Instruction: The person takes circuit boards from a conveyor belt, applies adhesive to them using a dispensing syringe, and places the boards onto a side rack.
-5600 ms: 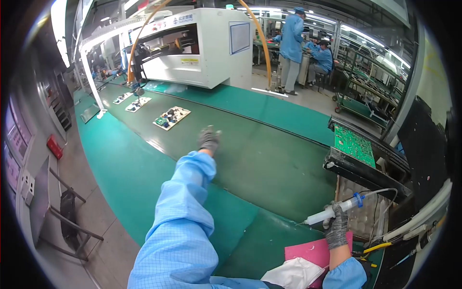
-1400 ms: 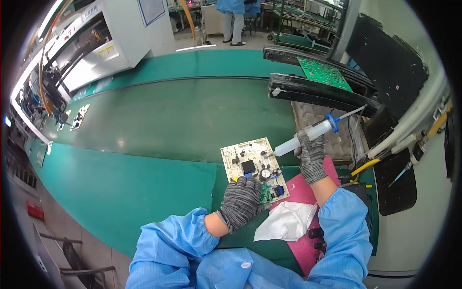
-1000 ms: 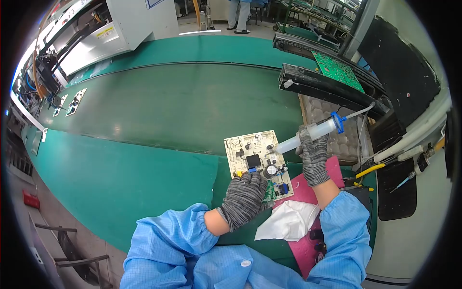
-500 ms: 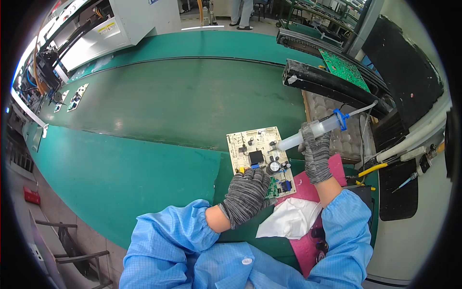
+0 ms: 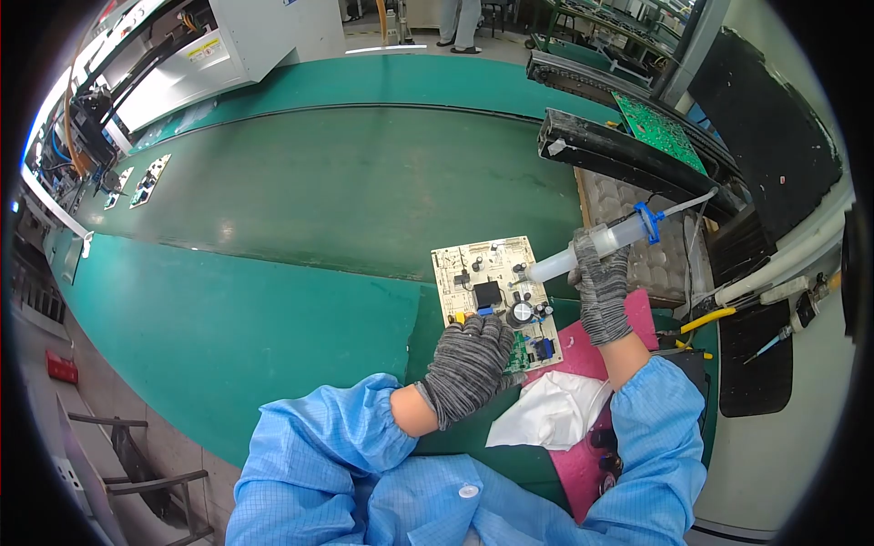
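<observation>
A cream circuit board (image 5: 455, 259) carrying capacitors, a black block and other parts lies on the green work surface in front of me. My left hand (image 5: 469, 364), in a grey striped glove, is closed on the board's near left edge; its fingertips rest by the yellow and blue parts. My right hand (image 5: 603, 282), gloved alike, wraps round a clear dispensing syringe (image 5: 619, 237) with a blue cap and a hose at its rear. The syringe is tilted, its tip down at the upper right part of the board, among small components. Whether anything comes out is too small to tell.
A white cloth (image 5: 551, 409) lies on a pink mat (image 5: 583, 473) near my right forearm. Behind the syringe stand a tray (image 5: 655, 264) and a black rail (image 5: 628, 168) with a green board (image 5: 660, 136). Small boards (image 5: 149, 180) lie far left. A person's legs (image 5: 460, 23) show behind.
The view has shifted very slightly. Both hands keep their holds, and the syringe tip stays at about the same place on the board.
</observation>
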`<action>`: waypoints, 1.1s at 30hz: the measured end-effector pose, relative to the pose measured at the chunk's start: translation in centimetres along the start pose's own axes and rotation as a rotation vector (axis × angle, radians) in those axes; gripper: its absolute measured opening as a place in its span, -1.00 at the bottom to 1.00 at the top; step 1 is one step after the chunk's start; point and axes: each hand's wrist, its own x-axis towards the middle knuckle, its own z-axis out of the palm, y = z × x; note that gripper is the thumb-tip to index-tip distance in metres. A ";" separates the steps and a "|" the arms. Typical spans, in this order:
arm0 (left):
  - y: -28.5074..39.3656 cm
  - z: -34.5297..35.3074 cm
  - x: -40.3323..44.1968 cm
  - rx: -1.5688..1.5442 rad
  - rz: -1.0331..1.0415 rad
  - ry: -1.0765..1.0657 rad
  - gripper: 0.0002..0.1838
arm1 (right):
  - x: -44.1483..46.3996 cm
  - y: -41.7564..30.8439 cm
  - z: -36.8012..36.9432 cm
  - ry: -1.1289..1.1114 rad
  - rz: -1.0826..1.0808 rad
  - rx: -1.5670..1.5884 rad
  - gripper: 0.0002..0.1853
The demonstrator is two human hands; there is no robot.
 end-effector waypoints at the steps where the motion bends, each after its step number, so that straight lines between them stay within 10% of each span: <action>1: 0.0 0.0 0.0 -0.005 -0.007 -0.006 -0.30 | 0.0 0.0 0.0 -0.011 0.001 -0.005 -0.73; 20: -2.4 -6.7 0.4 -0.231 0.080 0.126 -0.46 | 2.2 -2.8 -3.9 0.313 0.009 0.708 -0.71; 27: -14.3 -7.5 0.7 -1.575 -0.451 0.487 -0.41 | 2.1 -1.3 -3.5 0.413 0.211 0.405 -0.62; 33: -21.4 -4.9 -1.4 -1.914 -0.858 0.411 -0.26 | 1.5 -2.0 -2.9 0.346 0.223 0.284 -0.60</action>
